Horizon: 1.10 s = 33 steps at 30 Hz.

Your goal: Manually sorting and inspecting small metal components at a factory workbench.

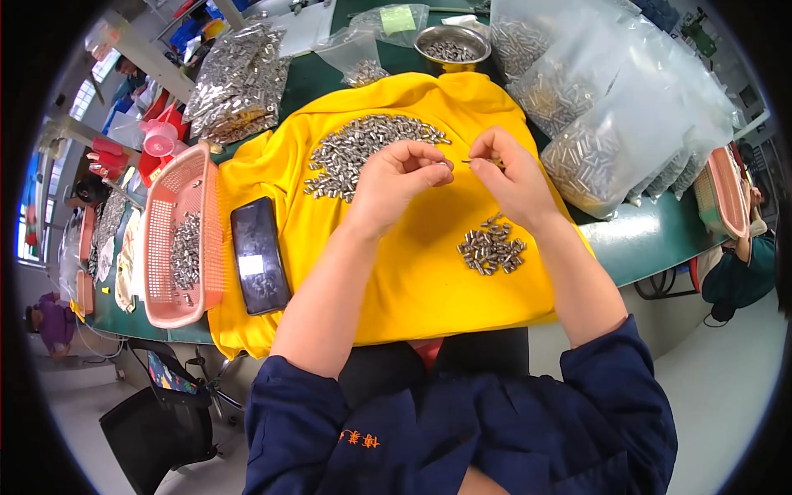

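Observation:
A yellow cloth [412, 272] covers the green table in front of me. On it lie a large heap of small silver metal cylinders [363, 148] at the upper left and a smaller heap [491, 247] at the right. My left hand [392, 181] hovers over the cloth's middle, its fingertips pinched on one small silver cylinder [444, 165]. My right hand [511, 173] faces it, pinching a thin pin-like piece [478, 161] that points at the cylinder. The two hands nearly touch at the fingertips.
A black phone [258, 254] lies on the cloth's left edge. Beside it stands a pink plastic basket [165, 247] holding some cylinders. Clear bags of metal parts [610, 124] pile at the right, more bags [239, 78] at the back left, a steel bowl [452, 45] behind.

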### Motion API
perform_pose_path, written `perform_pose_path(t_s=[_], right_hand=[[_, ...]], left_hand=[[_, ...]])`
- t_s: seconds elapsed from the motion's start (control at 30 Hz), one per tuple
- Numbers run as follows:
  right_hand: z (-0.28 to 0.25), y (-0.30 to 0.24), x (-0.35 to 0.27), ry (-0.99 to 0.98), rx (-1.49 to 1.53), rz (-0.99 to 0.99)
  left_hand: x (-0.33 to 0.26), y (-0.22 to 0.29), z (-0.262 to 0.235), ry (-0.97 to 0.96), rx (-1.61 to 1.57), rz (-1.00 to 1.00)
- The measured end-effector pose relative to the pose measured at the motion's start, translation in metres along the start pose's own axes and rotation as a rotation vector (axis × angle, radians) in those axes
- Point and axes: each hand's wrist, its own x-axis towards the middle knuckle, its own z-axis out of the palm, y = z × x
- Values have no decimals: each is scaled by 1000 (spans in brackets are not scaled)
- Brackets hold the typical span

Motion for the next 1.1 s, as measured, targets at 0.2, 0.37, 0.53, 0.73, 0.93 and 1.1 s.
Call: perform_pose_path(t_s=[0.2, 0.37, 0.53, 0.73, 0.93, 1.1], right_hand=[[1, -3, -1, -88, 36, -81], [2, -7, -2, -67, 15, -114], [2, -7, -5, -86, 16, -73], [2, -4, -4, -60, -162, -175], [11, -2, 4, -29, -127, -188], [9, 1, 3, 20, -143, -247]], left_hand=[[-1, -2, 1, -65, 16, 27], [-1, -6, 1, -78, 10, 30], [-1, -10, 1, -83, 38, 49], [-1, -9, 2, -50, 38, 24], [0, 4, 3, -5, 178, 26], [1, 1, 2, 24, 326, 13]])
